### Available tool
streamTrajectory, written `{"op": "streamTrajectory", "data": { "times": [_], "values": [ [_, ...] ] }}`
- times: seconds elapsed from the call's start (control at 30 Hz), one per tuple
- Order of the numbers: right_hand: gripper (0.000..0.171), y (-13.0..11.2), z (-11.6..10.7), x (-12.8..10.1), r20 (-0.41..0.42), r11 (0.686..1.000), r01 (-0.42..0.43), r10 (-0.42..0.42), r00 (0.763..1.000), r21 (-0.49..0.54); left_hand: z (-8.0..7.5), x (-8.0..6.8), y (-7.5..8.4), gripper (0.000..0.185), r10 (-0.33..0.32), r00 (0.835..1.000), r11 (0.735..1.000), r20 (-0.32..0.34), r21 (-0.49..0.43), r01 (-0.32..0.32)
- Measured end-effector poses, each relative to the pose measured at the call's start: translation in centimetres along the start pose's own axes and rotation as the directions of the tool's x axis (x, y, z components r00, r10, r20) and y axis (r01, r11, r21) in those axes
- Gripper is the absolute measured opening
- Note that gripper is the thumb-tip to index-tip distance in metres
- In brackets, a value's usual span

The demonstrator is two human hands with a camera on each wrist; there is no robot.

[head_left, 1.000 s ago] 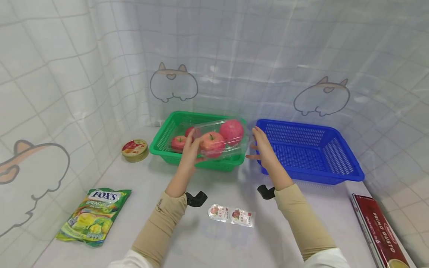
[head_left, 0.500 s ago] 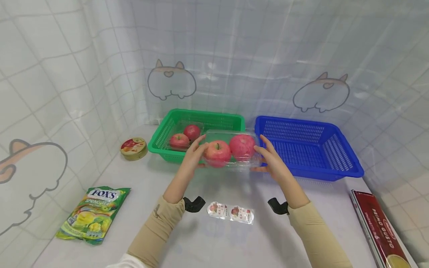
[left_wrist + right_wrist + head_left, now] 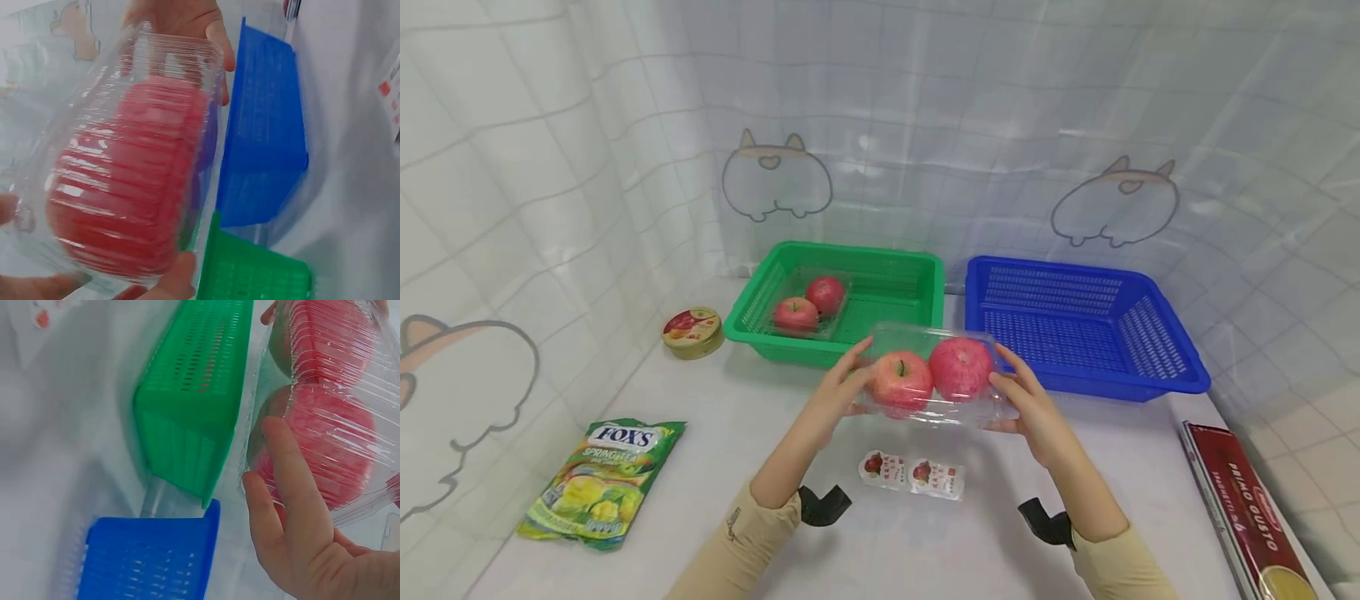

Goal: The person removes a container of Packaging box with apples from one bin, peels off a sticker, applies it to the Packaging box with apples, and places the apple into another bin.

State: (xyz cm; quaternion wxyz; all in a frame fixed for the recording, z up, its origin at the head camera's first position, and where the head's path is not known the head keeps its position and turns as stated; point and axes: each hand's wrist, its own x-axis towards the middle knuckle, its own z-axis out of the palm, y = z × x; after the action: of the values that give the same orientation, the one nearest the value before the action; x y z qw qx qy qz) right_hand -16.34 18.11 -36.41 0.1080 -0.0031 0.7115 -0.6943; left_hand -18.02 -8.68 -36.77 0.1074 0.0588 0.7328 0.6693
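Gripping each end, the left hand (image 3: 838, 390) and right hand (image 3: 1028, 404) clasp the clear apple box (image 3: 934, 375). It is held above the surface (image 3: 715, 450), seemingly clear of the green basket (image 3: 917, 287).

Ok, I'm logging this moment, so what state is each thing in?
clear apple box: closed, held above the table between both hands
left hand: holds the box's left end
right hand: holds its right end
green basket: holds a second apple box
blue basket: empty

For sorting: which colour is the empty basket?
Blue; the basket shows best in the head view.
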Motion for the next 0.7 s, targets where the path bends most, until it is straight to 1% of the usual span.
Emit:
{"op": "streamTrajectory", "data": {
  "times": [0.1,0.17,0.23,0.3,0.4,0.53,0.6,0.7],
  "values": [
    [0.058,0.7,0.0,-1.1,-0.015,1.000,-0.016,0.016,1.000,-0.024,0.1,-1.1,-0.7,0.067,-0.011,0.997,1.000,0.071,0.013,0.010],
    [0.058,1.3,-0.1,-1.6,-0.023,0.999,-0.025,0.024,0.999,-0.038,0.2,-1.7,-1.1,0.075,-0.014,0.992,0.999,0.124,0.031,0.010],
    [0.058,1.8,0.0,-2.1,-0.032,0.999,-0.035,0.034,0.999,-0.041,0.3,-2.1,-1.5,0.084,-0.024,0.985,0.998,0.173,0.054,0.015],
    [0.058,2.4,0.0,-2.4,-0.040,0.998,-0.039,0.038,0.999,-0.041,0.4,-2.2,-2.1,0.092,-0.042,0.978,0.996,0.204,0.086,0.024],
    [0.058,3.2,0.1,-2.6,-0.047,0.998,-0.048,0.047,0.998,-0.032,0.6,-2.3,-2.9,0.101,-0.063,0.970,0.991,0.234,0.127,0.034],
    [0.060,4.3,0.1,-2.4,-0.041,0.997,-0.073,0.072,0.997,-0.026,1.0,-2.0,-4.2,0.109,-0.071,0.962,0.990,0.263,0.140,0.035],
    [0.061,4.8,0.1,-2.1,-0.038,0.996,-0.086,0.085,0.996,-0.023,1.1,-1.7,-4.8,0.110,-0.078,0.960,0.989,0.268,0.142,0.040],
    [0.062,5.4,0.0,-1.4,-0.037,0.995,-0.102,0.102,0.994,-0.010,1.4,-1.0,-5.7,0.109,-0.088,0.964,0.985,0.252,0.163,0.047]
  ]
}}
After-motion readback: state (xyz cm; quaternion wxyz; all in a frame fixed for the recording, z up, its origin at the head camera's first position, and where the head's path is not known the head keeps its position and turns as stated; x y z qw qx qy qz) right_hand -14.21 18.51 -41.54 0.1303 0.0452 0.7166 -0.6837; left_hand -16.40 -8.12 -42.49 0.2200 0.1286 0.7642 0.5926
